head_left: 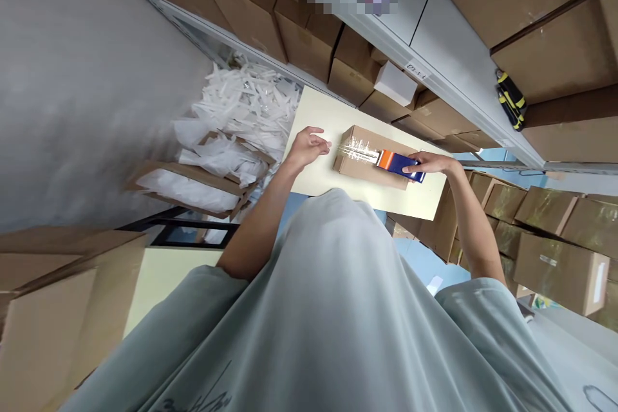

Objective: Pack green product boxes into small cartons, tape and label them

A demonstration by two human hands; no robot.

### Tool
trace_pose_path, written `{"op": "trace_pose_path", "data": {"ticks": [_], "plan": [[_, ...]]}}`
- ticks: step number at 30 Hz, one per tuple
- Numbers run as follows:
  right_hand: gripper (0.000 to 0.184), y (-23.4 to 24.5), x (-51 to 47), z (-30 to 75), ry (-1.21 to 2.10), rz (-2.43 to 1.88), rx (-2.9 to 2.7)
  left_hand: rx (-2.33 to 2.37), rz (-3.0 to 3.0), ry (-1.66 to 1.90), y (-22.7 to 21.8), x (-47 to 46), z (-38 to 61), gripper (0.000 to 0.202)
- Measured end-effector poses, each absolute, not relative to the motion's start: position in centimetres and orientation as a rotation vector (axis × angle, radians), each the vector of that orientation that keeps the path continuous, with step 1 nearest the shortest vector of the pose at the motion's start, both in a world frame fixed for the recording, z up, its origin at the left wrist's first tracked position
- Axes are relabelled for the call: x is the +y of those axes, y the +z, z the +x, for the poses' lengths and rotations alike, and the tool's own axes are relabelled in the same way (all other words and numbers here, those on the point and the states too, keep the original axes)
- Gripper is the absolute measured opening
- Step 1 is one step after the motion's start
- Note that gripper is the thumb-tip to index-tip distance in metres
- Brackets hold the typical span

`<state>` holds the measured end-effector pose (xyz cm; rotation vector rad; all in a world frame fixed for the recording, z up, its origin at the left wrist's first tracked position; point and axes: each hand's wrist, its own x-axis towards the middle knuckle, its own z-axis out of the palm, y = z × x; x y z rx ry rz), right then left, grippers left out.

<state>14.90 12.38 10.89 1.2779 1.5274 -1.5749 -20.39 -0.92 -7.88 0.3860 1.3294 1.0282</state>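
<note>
On a cream-coloured tabletop (318, 109) in front of me lies a long brown cardboard box (360, 174). My right hand (429, 164) is closed on the right end of a flat blue and orange item (398, 164) over the box's top; I cannot make out its exact kind. Clear, shiny plastic (360, 149) stretches from its orange end towards the box's left end. My left hand (309, 147) is just left of the box, fingers loosely bent and apart, with nothing visible in it.
White packing scraps (251, 93) are heaped at the left, beside an open carton (193, 190) with white wrapping. Shelving (415, 67) with cartons runs above the table, holding black and yellow tools (510, 100). Stacked cartons (550, 264) stand at the right.
</note>
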Motion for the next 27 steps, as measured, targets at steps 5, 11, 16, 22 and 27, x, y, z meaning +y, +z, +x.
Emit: {"op": "trace_pose_path", "data": {"ticks": [5, 11, 16, 22, 27], "plan": [[0.074, 10.8, 12.0, 14.5, -1.602, 1.309, 1.488, 1.296, 0.323, 0.995, -9.7, -0.3, -19.7, 0.055], [0.073, 11.5, 11.1, 14.0, -1.533, 1.355, 1.527, 1.132, 0.103, 0.887, -11.4, 0.3, -17.4, 0.062], [0.070, 11.5, 10.5, 13.8, -1.512, 1.411, 1.524, 1.180, 0.167, 0.761, -12.3, 0.1, -17.3, 0.055], [0.066, 11.7, 10.4, 13.2, -1.450, 1.413, 1.527, 1.492, 0.405, 0.890, -10.4, -1.0, -15.6, 0.026], [0.067, 11.8, 10.9, 13.2, -1.402, 1.346, 1.573, 1.701, 0.978, 0.936, -7.9, -0.9, -11.5, 0.058]]}}
